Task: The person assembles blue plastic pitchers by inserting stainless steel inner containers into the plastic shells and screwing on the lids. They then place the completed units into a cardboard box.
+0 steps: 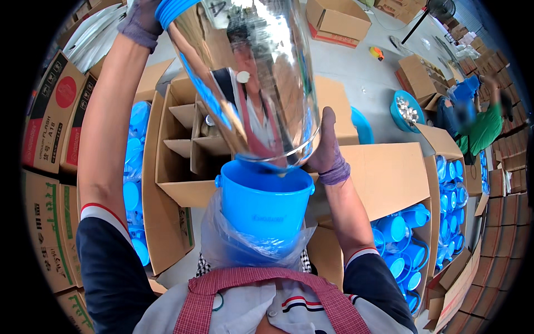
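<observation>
your left hand [142, 19], in a purple-grey glove, is raised at the far left and curled around the upper end of the shiny metal liner [253, 83], at its blue rim; the fingers themselves are cut off by the frame edge, so the exact grip is hard to read. the liner hangs tilted between both hands, its lower end dipping into the mouth of the blue plastic shell [261, 203], which sits close against your chest in a clear plastic bag [222, 242]. judgement: the liner is thin, stiff and mirror-smooth, so likely light but slippery and easy to dent; hold it at both ends, as now, not by the polished wall. the shell looks rigid and light. your right hand [328, 147], also gloved, is pressed flat with fingers up against the liner's lower right side, steadying rather than pinching.

surroundings, left to right: printed cartons [50, 111] stacked at the far left; an open carton of blue parts [133, 167]; a divided cardboard box [192, 139] just behind the shell; more open cartons of blue shells [403, 234] at the near right. no counter shows; the boxes stand on a grey concrete floor [356, 67]. a person in green [484, 125] crouches at the far right beside a blue basin [409, 111].
</observation>
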The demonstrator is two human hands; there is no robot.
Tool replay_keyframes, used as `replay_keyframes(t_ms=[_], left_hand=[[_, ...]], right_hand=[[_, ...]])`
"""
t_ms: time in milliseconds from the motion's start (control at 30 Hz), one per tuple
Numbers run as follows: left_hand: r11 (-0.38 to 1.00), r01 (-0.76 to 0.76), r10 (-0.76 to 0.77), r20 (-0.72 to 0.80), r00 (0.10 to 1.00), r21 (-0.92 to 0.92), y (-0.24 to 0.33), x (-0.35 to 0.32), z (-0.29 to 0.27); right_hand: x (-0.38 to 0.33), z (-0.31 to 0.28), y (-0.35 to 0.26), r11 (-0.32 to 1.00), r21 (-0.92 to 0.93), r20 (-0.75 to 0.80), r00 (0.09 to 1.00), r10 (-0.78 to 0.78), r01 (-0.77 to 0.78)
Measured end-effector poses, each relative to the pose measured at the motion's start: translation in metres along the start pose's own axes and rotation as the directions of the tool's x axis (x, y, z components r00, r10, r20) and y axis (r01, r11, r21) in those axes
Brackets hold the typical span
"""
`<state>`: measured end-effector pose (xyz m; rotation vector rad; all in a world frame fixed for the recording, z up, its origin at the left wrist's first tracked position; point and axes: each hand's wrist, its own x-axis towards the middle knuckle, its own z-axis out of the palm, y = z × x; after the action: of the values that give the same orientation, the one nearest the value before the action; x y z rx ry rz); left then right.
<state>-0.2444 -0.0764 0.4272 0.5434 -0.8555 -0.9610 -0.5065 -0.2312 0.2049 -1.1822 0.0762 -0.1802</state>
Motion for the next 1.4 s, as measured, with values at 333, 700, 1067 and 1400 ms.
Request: replay_keyframes(t_ms=[333, 700, 1067, 1400], left_hand=[[0.898, 0.371, -0.358, -0.097, 0.928, 0.235, -0.153, -0.061, -0.039], [-0.045, -0.119, 0.013, 0.120, 0.993, 0.992, -0.164, -0.132, 0.049], [0.447, 0.280, -0.106, -0.261, 0.960, 0.849, -0.164, -0.147, 0.019], [0.176, 0.292, -0.043, -0.289, 0.956, 0.940, -0.169, -0.142, 0.050]], right_hand=[[0.012, 0.017, -0.033, 0.998, -0.056, -0.207, 0.978, -0.017, 0.005], [-0.002, 0.048, 0.005, 0.988, 0.155, 0.050, 0.999, 0.012, -0.020], [-0.004, 0.044, 0.010, 0.994, 0.086, 0.010, 0.998, 0.069, -0.069], [0.009, 0.023, 0.039, 0.784, 0.597, 0.293, 0.956, -0.017, -0.169]])
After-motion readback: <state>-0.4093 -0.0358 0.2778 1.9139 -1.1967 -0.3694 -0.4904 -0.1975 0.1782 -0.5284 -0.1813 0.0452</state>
